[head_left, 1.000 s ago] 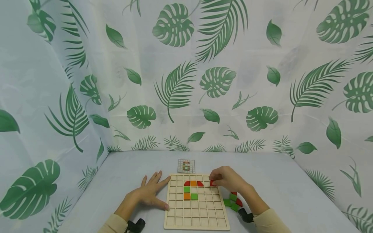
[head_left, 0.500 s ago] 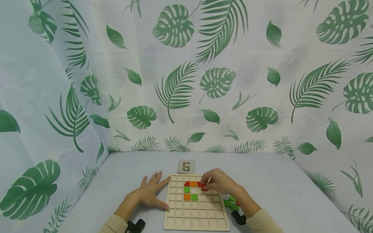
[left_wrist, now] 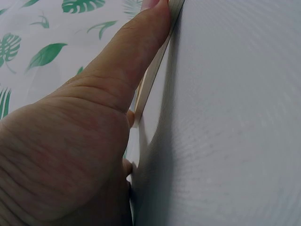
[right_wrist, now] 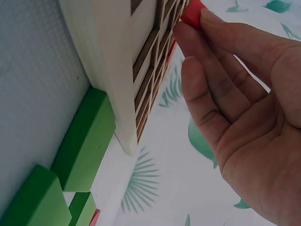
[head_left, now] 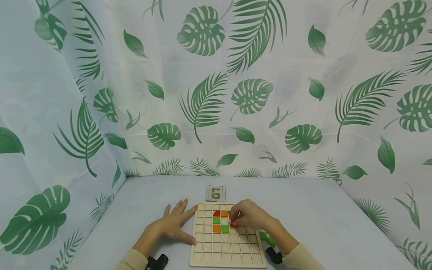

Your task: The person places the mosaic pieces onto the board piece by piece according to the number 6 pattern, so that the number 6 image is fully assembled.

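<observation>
My right hand (head_left: 251, 214) pinches a red block (head_left: 233, 223) between thumb and fingertips over a wooden grid board (head_left: 229, 258). In the right wrist view the red block (right_wrist: 193, 14) sits at the fingertips beside the grid. Set in the board's cells are a red rounded block (head_left: 216, 213), orange blocks (head_left: 216, 228) and green blocks (head_left: 225, 228); another red one is mostly covered by the right hand. Spread at the board's left edge, my left hand (head_left: 173, 225) touches its side with thumb and a fingertip. In the left wrist view its thumb (left_wrist: 127, 52) lies along the board edge.
Loose green blocks (head_left: 263, 235) lie right of the board, partly behind the right forearm. A small printed pattern card (head_left: 216, 192) lies behind the board. A leaf-print curtain (head_left: 216, 112) encloses the pale table (head_left: 303, 202).
My right hand has carried the red block leftward and a little nearer, from the board's right side to beside the placed blocks. The left hand has stayed put.
</observation>
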`<state>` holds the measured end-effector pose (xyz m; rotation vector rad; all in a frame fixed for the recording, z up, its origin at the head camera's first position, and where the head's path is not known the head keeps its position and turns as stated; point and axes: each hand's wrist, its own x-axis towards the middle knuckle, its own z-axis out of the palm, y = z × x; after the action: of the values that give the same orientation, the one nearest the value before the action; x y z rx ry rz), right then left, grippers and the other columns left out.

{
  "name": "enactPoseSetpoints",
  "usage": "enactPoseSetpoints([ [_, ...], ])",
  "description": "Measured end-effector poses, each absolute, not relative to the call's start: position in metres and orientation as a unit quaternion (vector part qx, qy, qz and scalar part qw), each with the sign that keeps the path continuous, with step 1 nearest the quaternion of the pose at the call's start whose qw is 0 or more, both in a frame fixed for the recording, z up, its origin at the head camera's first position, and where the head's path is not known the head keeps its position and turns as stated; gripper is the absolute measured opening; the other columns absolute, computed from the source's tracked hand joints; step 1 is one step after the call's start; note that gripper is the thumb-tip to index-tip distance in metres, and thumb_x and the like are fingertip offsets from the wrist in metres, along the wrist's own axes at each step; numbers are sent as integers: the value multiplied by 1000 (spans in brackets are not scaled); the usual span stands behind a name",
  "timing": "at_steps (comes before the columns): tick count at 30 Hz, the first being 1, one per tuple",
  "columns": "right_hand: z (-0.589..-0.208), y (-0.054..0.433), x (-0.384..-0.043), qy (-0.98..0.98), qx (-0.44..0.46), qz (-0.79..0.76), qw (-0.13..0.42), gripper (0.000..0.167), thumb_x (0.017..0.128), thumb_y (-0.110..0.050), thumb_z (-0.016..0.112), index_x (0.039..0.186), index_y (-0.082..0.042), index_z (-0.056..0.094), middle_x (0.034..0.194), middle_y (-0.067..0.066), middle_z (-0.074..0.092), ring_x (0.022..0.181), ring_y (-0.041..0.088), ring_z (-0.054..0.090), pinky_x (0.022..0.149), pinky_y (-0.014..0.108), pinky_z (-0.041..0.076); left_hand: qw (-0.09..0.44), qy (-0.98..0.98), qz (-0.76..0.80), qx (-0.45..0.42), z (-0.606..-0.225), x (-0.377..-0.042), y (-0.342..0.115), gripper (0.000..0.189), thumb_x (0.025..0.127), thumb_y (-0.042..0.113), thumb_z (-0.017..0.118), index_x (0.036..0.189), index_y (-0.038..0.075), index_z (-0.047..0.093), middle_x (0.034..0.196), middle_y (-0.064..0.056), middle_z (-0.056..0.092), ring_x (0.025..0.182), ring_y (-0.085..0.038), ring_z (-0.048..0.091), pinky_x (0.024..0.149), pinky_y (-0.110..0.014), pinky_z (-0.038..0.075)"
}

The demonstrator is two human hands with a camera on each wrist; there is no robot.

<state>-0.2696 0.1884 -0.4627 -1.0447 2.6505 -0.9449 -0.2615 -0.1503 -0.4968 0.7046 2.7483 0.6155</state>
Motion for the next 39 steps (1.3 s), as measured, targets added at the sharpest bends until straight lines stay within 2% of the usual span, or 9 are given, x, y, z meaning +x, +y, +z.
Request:
enactPoseSetpoints([
  [10, -462, 185, -268, 888, -342, -297, 84, 17, 84, 0, 84, 88, -16, 79, 80, -14, 72, 69, 0, 59, 65, 21, 54, 118, 940, 209, 242, -495, -261, -150, 122, 68, 77, 82, 166, 28, 27, 174, -24, 6, 162, -45, 3, 120, -79, -4],
  [18, -459, 184, -266, 881, -346, -307, 97, 18, 85, 0, 83, 86, -17, 78, 80, -8, 75, 68, 0, 61, 64, 21, 54, 118, 941, 211, 238, -496, -262, -149, 122, 67, 78, 82, 166, 29, 28, 174, -23, 7, 162, -45, 3, 121, -78, -4],
  [25, -461, 184, -266, 872, -352, -322, 111, 19, 84, 2, 83, 85, -16, 78, 80, -10, 75, 68, 1, 64, 64, 21, 56, 118, 941, 211, 237, -496, -261, -149, 122, 67, 77, 82, 166, 29, 28, 174, -24, 7, 162, -45, 3, 121, -77, -4],
  [39, -458, 181, -264, 871, -355, -320, 115, 16, 84, 2, 83, 84, -13, 77, 78, -6, 74, 68, 1, 61, 63, 20, 54, 118, 941, 206, 239, -496, -261, -149, 123, 68, 78, 81, 166, 30, 26, 174, -24, 7, 162, -45, 3, 121, -77, -4],
])
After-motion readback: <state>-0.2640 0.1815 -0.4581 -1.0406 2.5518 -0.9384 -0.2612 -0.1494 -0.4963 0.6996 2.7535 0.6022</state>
